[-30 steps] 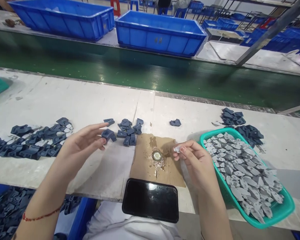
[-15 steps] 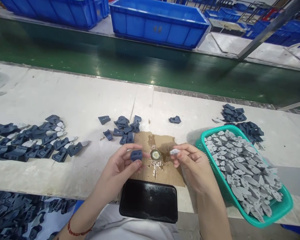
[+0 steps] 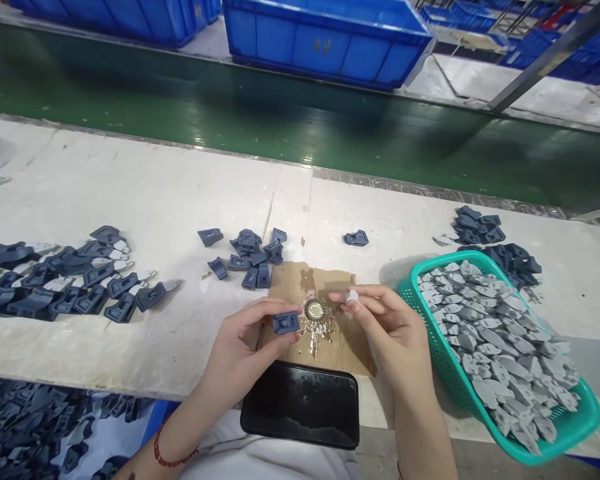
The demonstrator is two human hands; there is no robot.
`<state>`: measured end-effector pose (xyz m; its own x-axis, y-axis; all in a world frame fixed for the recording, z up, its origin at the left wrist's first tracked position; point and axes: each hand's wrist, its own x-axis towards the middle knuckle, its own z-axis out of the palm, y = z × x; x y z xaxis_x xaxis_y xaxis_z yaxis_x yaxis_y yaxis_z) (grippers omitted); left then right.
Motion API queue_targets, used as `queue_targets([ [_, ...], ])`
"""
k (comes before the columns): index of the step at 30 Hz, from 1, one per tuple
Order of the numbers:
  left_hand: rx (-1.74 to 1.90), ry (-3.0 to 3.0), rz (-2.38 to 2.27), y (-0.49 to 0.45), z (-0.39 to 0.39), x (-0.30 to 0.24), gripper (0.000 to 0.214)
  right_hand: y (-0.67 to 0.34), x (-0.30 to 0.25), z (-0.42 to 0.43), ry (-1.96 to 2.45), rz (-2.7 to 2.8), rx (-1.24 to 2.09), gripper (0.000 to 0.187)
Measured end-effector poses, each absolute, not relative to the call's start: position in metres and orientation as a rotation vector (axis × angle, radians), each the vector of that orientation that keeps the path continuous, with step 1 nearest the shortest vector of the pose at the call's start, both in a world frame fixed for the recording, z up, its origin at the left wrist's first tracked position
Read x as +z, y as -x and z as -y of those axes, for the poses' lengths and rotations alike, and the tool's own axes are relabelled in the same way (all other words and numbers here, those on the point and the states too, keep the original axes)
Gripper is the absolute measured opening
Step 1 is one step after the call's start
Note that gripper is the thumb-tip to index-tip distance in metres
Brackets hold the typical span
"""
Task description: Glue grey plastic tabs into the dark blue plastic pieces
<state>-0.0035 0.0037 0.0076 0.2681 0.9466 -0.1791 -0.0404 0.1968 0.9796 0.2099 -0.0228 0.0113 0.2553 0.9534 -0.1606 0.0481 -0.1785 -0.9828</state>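
Observation:
Between thumb and fingers, my left hand (image 3: 243, 347) grips a dark blue plastic part (image 3: 285, 323), its recessed side facing up. My right hand (image 3: 393, 327) pinches a small light grey plastic piece (image 3: 351, 296) at its fingertips. The two hands are apart. Between them a small round dish of shiny liquid (image 3: 315, 310) sits on a piece of brown cardboard (image 3: 291, 283), with wet splashes around it. A black phone (image 3: 300, 407) lies just below, near the table's front edge.
A green basket (image 3: 510, 457) full of grey pieces stands at the right. Loose blue parts (image 3: 249, 241) lie behind my left hand, more blue parts (image 3: 480, 227) behind the basket. Blue parts with grey pieces attached (image 3: 80, 273) cover the left. Beyond runs a green belt (image 3: 260, 120) with blue crates (image 3: 325, 47).
My left hand has turned the blue part so its recess shows, lowering it slightly. The grey piece in my right hand has been turned end-on. The view has shifted a little.

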Motion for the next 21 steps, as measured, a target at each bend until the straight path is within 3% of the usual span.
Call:
queue_targets([
  [7, 0.844, -0.955, -0.999, 0.0041, -0.0031, 0.0091, 0.019, -0.2101, 0.007, 0.0207, 1.566, 1.262, 0.886, 0.005],
  [12, 0.84, -1.068, -1.071, 0.0072, -0.0023, 0.0069, 0.025, -0.2072, 0.0073, 0.0218, 1.542, 1.38, 0.93, 0.007],
  [21, 0.835, -0.91, -0.894, 0.0025, -0.0011, 0.0108, 0.021, -0.2032, 0.0081, 0.0211, 1.468, 1.681, 0.686, 0.01],
])
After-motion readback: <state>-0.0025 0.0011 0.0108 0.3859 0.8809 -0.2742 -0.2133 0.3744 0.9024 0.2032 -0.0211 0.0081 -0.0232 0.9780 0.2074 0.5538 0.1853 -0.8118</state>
